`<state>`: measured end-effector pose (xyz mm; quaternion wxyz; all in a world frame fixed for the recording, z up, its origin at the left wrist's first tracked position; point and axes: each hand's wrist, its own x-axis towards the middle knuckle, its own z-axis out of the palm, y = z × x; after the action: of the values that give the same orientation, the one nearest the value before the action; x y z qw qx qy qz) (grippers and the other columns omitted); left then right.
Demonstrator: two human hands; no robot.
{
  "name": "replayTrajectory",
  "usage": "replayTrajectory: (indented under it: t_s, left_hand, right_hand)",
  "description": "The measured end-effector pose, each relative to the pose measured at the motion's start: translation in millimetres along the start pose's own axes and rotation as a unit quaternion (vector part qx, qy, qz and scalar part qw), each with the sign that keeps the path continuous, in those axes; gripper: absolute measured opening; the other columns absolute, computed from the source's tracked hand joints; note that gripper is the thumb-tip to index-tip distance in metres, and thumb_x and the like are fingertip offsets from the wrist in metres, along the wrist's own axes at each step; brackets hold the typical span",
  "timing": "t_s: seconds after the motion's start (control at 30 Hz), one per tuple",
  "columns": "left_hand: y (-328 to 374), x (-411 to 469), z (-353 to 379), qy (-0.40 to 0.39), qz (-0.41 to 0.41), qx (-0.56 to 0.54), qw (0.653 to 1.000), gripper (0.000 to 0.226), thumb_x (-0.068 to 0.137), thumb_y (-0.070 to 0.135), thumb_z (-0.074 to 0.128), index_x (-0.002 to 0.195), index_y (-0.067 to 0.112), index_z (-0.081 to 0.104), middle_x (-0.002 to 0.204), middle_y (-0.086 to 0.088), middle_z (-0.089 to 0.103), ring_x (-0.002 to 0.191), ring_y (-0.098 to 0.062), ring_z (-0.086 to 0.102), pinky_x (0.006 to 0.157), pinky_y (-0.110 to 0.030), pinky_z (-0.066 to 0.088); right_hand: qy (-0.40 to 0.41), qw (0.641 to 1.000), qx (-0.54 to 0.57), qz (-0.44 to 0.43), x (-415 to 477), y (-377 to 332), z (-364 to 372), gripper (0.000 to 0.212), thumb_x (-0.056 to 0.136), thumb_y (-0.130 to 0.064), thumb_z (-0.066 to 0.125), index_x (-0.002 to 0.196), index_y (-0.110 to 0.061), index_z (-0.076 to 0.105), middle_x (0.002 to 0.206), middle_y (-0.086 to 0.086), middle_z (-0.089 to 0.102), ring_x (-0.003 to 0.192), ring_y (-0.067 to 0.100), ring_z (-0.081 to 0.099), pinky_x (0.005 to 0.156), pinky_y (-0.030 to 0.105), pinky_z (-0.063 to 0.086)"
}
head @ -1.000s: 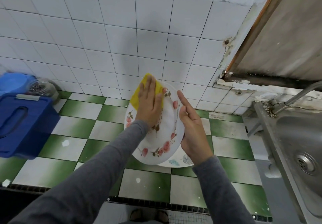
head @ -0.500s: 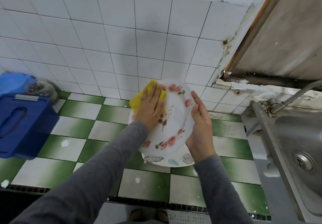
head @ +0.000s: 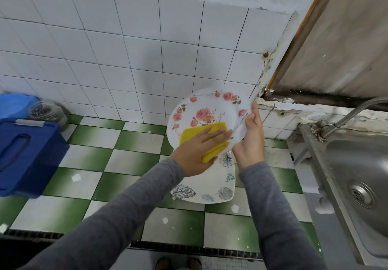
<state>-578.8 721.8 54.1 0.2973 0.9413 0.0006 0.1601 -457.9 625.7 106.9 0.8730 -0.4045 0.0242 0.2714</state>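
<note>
Rose plate [head: 206, 110], centre frame, tilted above the desk [head: 94, 158]: right hand [head: 251, 141] grip clamped on its rim, left hand [head: 195, 154] grip apart, pressing yellow cloth [head: 212, 131] flat on its lower face; wiping judged midway, leaf-print plate [head: 205, 194] beneath likely next.

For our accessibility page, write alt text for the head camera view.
A person's left hand presses a yellow cloth against a rose-patterned plate that the right hand holds tilted by its rim. Below, a leaf-patterned plate lies on a green-and-white tiled counter, with a steel sink at right and a blue box at left.
</note>
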Motion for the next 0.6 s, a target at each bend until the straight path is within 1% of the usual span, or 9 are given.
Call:
replayTrajectory:
  t_s: [0.1,0.17,0.23,0.3,0.37,0.4,0.47,0.53,0.6]
  left_hand:
    - [0.9,-2.4,-7.8,0.025,0.017,0.008,1.0,0.08,0.09,0.001,0.052,0.149,0.048,0.025,0.153,0.009,0.044,0.139,-0.018,0.042,0.106,-0.044,0.048]
    - [5.5,-3.9,-13.8,0.062,0.01,0.012,0.998,0.076,0.09,0.002,0.05,0.146,0.05,0.029,0.147,0.012,0.049,0.129,-0.011,0.051,0.095,-0.036,0.054]
    - [7.5,-3.1,-19.5,0.104,-0.01,-0.013,0.994,0.072,0.091,0.002,0.053,0.146,0.046,0.038,0.135,0.017,0.057,0.108,0.0,0.058,0.089,-0.027,0.055]
    - [9.3,-2.7,-26.7,0.156,-0.069,-0.104,0.98,0.065,0.095,0.001,0.056,0.142,0.044,0.046,0.122,0.034,0.056,0.09,0.002,0.059,0.086,-0.014,0.051]
    - [10.4,-4.6,-37.0,0.211,-0.169,-0.24,0.932,0.065,0.096,0.004,0.059,0.13,0.058,0.05,0.123,0.041,0.053,0.106,-0.005,0.061,0.099,-0.024,0.05]
    - [10.2,-6.3,-41.8,0.234,-0.21,-0.311,0.897,0.068,0.095,0.004,0.062,0.124,0.064,0.052,0.127,0.036,0.052,0.116,-0.011,0.058,0.103,-0.034,0.051]
    - [8.2,-10.1,-49.5,0.263,-0.253,-0.438,0.822,0.068,0.092,0.002,0.065,0.122,0.062,0.056,0.132,0.022,0.053,0.117,-0.022,0.06,0.092,-0.043,0.057]
    - [1.1,-13.0,-54.5,0.276,-0.267,-0.528,0.757,0.067,0.09,0.0,0.064,0.129,0.054,0.054,0.128,0.019,0.059,0.104,-0.024,0.068,0.077,-0.042,0.061]
    - [-4.4,-14.7,-57.2,0.275,-0.271,-0.559,0.734,0.069,0.09,-0.001,0.063,0.135,0.05,0.05,0.114,0.025,0.066,0.094,-0.021,0.072,0.07,-0.04,0.061]
  right_hand:
    - [0.002,0.998,-0.034,0.043,11.1,-7.6,-2.9,0.041,0.107,-0.009,0.041,0.141,-0.029,0.05,0.133,0.012,0.062,0.116,0.03,0.065,0.098,0.053,0.052]
    - [-0.02,0.995,-0.083,0.052,11.5,-11.3,-4.2,0.045,0.105,-0.014,0.048,0.148,-0.03,0.044,0.131,0.009,0.063,0.102,0.024,0.071,0.083,0.044,0.061]
    - [-0.049,0.986,-0.153,0.048,8.4,-11.5,-8.5,0.047,0.103,-0.029,0.052,0.149,-0.036,0.041,0.13,0.005,0.062,0.096,0.022,0.07,0.073,0.038,0.061]
    - [-0.066,0.967,-0.244,0.031,6.1,-7.9,-18.8,0.047,0.103,-0.04,0.05,0.149,-0.041,0.04,0.133,-0.003,0.057,0.114,0.018,0.058,0.089,0.035,0.052]
    - [-0.084,0.939,-0.334,-0.011,3.4,-2.0,-35.7,0.046,0.103,-0.044,0.047,0.149,-0.04,0.042,0.139,-0.015,0.049,0.125,0.003,0.046,0.106,0.029,0.04]
    - [-0.089,0.93,-0.356,-0.03,2.1,0.5,-43.8,0.046,0.104,-0.042,0.047,0.149,-0.037,0.043,0.143,-0.017,0.045,0.121,-0.009,0.047,0.105,0.019,0.04]
    - [-0.088,0.935,-0.342,-0.034,1.1,3.8,-57.1,0.044,0.105,-0.034,0.046,0.15,-0.03,0.044,0.145,-0.014,0.045,0.101,-0.027,0.051,0.082,0.001,0.044]
    - [-0.089,0.945,-0.313,-0.024,0.2,3.9,-66.9,0.042,0.105,-0.029,0.048,0.147,-0.031,0.046,0.143,-0.014,0.048,0.1,-0.023,0.057,0.079,0.006,0.05]
    - [-0.084,0.956,-0.279,-0.03,2.6,2.3,-73.1,0.039,0.103,-0.024,0.052,0.141,-0.035,0.053,0.142,-0.013,0.054,0.112,-0.005,0.063,0.086,0.018,0.055]
